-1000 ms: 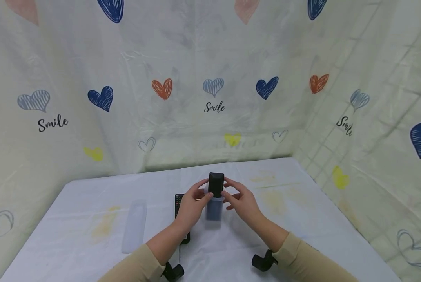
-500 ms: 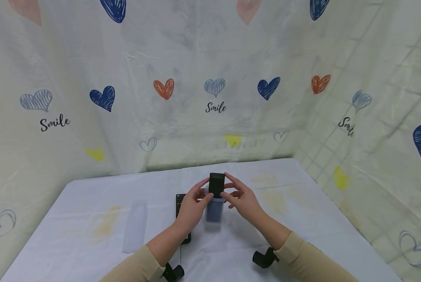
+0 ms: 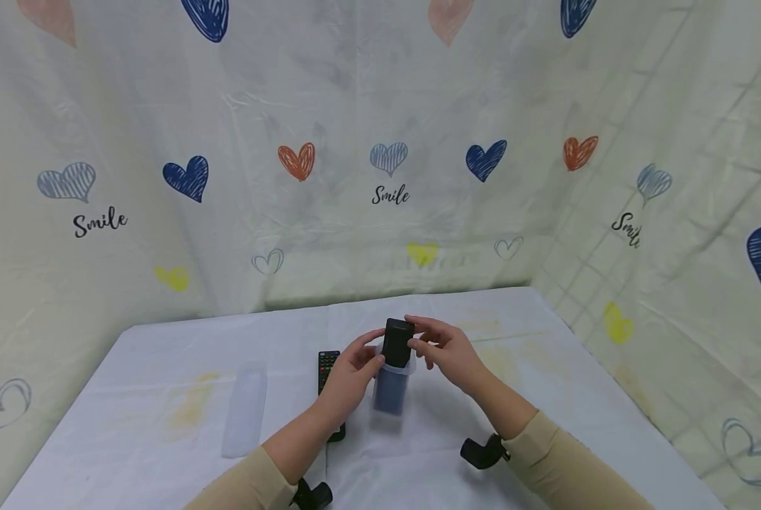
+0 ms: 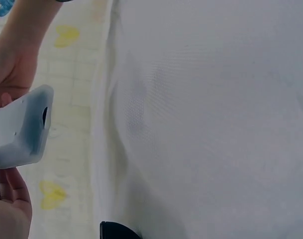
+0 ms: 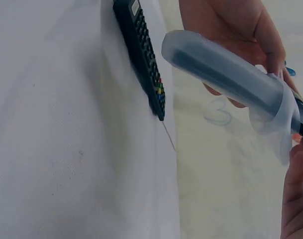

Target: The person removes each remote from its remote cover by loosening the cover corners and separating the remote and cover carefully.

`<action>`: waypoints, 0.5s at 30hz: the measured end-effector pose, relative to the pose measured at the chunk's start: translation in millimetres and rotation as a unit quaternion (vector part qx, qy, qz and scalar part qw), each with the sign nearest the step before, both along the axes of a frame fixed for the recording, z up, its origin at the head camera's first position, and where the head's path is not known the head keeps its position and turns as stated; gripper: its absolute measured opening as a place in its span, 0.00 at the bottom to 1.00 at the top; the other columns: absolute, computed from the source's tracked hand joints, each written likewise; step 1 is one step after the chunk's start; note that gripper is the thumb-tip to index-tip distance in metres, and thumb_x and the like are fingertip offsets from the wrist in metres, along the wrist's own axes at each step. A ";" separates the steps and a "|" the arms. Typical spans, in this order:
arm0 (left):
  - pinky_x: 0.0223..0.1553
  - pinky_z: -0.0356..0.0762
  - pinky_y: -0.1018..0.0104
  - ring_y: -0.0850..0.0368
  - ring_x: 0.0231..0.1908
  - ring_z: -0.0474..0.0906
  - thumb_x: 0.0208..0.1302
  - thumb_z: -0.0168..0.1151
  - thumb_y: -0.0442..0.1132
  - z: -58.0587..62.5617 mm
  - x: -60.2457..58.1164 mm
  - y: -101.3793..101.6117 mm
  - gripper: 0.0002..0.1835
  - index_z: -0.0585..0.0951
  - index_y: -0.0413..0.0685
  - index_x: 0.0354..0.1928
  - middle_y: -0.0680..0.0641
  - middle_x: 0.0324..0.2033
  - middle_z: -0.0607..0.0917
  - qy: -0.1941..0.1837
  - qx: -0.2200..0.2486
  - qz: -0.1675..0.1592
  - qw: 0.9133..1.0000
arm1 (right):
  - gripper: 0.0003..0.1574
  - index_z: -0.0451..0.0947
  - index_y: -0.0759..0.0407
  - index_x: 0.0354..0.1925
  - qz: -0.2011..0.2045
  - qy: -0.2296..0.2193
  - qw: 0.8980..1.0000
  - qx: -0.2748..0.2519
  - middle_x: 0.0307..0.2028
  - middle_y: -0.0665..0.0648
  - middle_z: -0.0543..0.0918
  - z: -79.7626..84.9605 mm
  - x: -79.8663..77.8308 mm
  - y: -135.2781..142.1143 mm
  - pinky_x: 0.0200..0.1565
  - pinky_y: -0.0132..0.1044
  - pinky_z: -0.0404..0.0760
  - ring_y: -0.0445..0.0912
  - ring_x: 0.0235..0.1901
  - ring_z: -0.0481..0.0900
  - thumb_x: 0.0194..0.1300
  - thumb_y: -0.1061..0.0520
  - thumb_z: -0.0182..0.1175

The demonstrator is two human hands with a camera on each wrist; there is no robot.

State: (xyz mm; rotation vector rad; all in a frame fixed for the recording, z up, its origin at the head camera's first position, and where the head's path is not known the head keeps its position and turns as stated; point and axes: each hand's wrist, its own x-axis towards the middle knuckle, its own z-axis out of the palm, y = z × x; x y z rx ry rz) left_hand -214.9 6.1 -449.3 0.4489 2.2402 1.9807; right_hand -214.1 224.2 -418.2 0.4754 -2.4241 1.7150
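A black remote control stands partly inside a translucent sleeve, its bare end sticking out at the top. My left hand holds the pair from the left, thumb near the sleeve's rim. From the other side my right hand pinches the bare end at its edge with thumb and index finger. The right wrist view shows the sleeve tilted, its rim loose and flared around the dark end. In the left wrist view the sleeve's closed end has a small dark hole.
A second black remote control with coloured buttons lies on the white table, partly behind my left forearm. Farther left is a flat translucent sleeve. Black camera mounts stick out from both wrists. A curtain printed with hearts hangs behind the table.
My right hand has shifted slightly right. The remote control and its sleeve have tipped, the top leaning right and a little lower, and the sleeve's rim shows wider. My left hand has hardly moved.
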 end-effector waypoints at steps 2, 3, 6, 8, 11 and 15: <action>0.52 0.78 0.53 0.50 0.51 0.78 0.74 0.56 0.38 0.0 -0.1 0.1 0.24 0.72 0.64 0.69 0.43 0.54 0.80 -0.003 0.004 -0.006 1.000 | 0.29 0.76 0.56 0.64 0.015 -0.003 1.000 -0.011 0.39 0.59 0.83 1.3 0.0 0.3 0.26 0.38 0.79 0.50 0.29 0.79 0.65 0.58 0.67; 0.53 0.78 0.52 0.49 0.52 0.78 0.74 0.55 0.38 0.0 0.2 0.1 0.24 0.72 0.63 0.69 0.42 0.54 0.80 -0.003 0.007 -0.007 1.000 | 0.29 0.76 0.56 0.64 0.021 -0.004 1.000 -0.014 0.39 0.59 0.82 1.7 0.0 0.2 0.28 0.39 0.80 0.52 0.31 0.80 0.65 0.58 0.67; 0.55 0.77 0.50 0.49 0.55 0.76 0.74 0.56 0.41 0.0 2.4 -0.5 0.23 0.73 0.66 0.68 0.43 0.56 0.79 -0.003 0.007 -0.007 1.000 | 0.29 0.77 0.57 0.63 0.024 -0.005 0.999 -0.022 0.38 0.61 0.82 2.6 0.3 -1.3 0.30 0.41 0.82 0.56 0.33 0.81 0.64 0.59 0.67; 0.56 0.76 0.50 0.50 0.57 0.75 0.73 0.57 0.44 0.6 4.3 -0.4 0.23 0.73 0.70 0.67 0.45 0.58 0.78 0.004 0.000 -0.005 1.000 | 0.28 0.77 0.58 0.63 0.021 -0.009 0.999 -0.029 0.39 0.63 0.83 2.7 0.4 -2.5 0.32 0.42 0.84 0.56 0.35 0.82 0.64 0.60 0.67; 0.55 0.76 0.51 0.51 0.57 0.74 0.72 0.59 0.47 1.6 6.7 1.1 0.23 0.73 0.73 0.67 0.47 0.57 0.78 0.024 -0.016 0.000 1.000 | 0.28 0.77 0.59 0.62 0.012 -0.019 0.999 -0.045 0.42 0.64 0.83 2.6 0.5 -4.5 0.36 0.42 0.86 0.54 0.37 0.83 0.64 0.61 0.67; 0.53 0.76 0.56 0.55 0.54 0.76 0.71 0.60 0.49 3.0 9.0 3.6 0.25 0.71 0.76 0.68 0.50 0.55 0.79 0.052 -0.048 0.012 0.997 | 0.28 0.77 0.62 0.62 -0.003 -0.026 0.998 -0.054 0.43 0.65 0.84 3.2 2.4 -7.6 0.39 0.44 0.86 0.53 0.41 0.84 0.64 0.62 0.68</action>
